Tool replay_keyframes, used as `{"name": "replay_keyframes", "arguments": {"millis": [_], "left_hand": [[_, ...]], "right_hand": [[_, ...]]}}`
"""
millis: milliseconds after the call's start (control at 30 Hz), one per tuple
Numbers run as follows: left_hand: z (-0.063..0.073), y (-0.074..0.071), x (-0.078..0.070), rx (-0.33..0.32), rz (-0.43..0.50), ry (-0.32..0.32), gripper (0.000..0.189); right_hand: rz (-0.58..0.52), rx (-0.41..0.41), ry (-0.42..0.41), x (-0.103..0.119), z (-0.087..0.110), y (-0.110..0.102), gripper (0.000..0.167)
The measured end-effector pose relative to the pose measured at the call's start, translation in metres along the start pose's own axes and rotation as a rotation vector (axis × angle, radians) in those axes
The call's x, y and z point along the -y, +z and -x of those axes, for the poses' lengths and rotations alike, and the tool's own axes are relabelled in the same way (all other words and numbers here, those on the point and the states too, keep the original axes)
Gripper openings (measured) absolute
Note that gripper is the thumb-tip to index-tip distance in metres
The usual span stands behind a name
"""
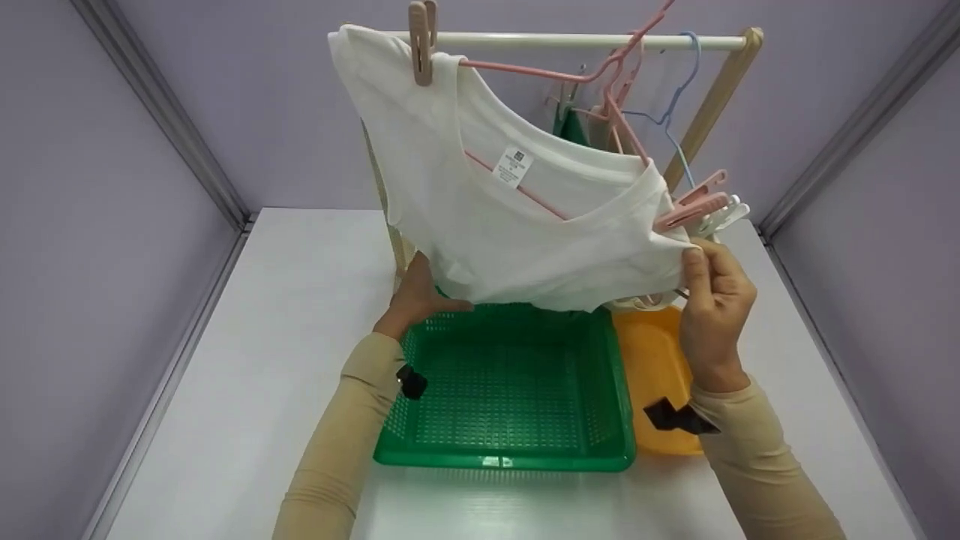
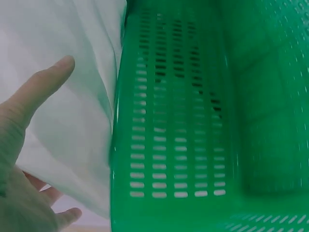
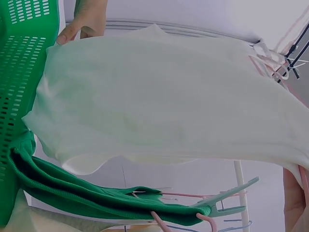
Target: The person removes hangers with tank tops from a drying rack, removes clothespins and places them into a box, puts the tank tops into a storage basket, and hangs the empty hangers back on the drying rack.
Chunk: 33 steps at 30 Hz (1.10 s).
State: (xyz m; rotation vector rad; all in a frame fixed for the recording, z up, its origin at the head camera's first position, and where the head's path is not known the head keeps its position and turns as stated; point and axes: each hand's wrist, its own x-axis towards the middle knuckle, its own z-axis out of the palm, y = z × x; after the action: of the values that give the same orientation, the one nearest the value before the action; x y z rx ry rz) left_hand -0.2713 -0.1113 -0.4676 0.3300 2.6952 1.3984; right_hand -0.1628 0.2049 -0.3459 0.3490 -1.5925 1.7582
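Note:
A white sleeveless top [image 1: 525, 247] hangs tilted on a pink hanger [image 1: 525, 70], its collar label facing me. A brown clothespin [image 1: 422, 45] clips its left shoulder; a pink clothespin [image 1: 690, 212] is at the right shoulder. My right hand [image 1: 716, 300] pinches the cloth edge beside the pink clothespin, thumb in front. My left hand [image 1: 424, 296] is at the lower left of the top, above a green basket [image 1: 502, 461]. In the left wrist view, its thumb is extended over the white cloth [image 2: 72, 121], with spread fingers partly behind the cloth.
A rack with a white rail [image 1: 517, 41] stands at the back, bearing a blue hanger [image 1: 675, 94]. A green garment [image 3: 106, 203] with a pale green clothespin [image 3: 224, 200] hangs behind the top. An orange basin [image 1: 652, 375] sits right of the basket. Walls flank both sides.

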Motion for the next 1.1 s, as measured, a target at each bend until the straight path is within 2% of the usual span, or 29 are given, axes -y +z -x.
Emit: {"name": "replay_keyframes", "arguments": {"millis": [100, 200, 400, 567, 667, 767, 833, 933, 1100], "left_hand": [[0.000, 0.005, -0.004, -0.020, -0.043, 0.015, 0.125], [0.000, 0.009, -0.006, -0.057, -0.074, 0.035, 0.108], [0.000, 0.012, -0.009, -0.110, -0.125, -0.043, 0.077], [0.000, 0.014, -0.008, -0.151, -0.172, -0.048, 0.060], [0.000, 0.013, -0.007, -0.189, -0.164, -0.043, 0.041], [0.001, 0.010, -0.006, -0.227, -0.116, -0.034, 0.028], [0.001, 0.007, -0.007, -0.250, -0.088, -0.006, 0.025], [0.001, 0.005, -0.010, -0.271, -0.055, -0.002, 0.025], [-0.002, 0.002, -0.016, -0.301, -0.051, 0.012, 0.022]], "right_hand": [[0.005, -0.008, 0.009, -0.001, 0.001, 0.001, 0.019], [0.003, -0.011, 0.019, -0.001, 0.001, 0.001, 0.019], [0.005, -0.013, 0.026, -0.002, 0.003, 0.002, 0.019], [0.012, 0.003, 0.023, -0.004, 0.004, 0.002, 0.019], [0.027, 0.022, 0.014, -0.005, 0.005, 0.002, 0.020], [0.041, 0.035, 0.007, -0.006, 0.006, 0.001, 0.020], [0.055, 0.033, 0.003, -0.006, 0.006, 0.001, 0.020], [0.069, 0.017, -0.003, -0.006, 0.005, 0.000, 0.020], [0.113, -0.011, -0.012, -0.006, 0.005, 0.001, 0.019]]}}
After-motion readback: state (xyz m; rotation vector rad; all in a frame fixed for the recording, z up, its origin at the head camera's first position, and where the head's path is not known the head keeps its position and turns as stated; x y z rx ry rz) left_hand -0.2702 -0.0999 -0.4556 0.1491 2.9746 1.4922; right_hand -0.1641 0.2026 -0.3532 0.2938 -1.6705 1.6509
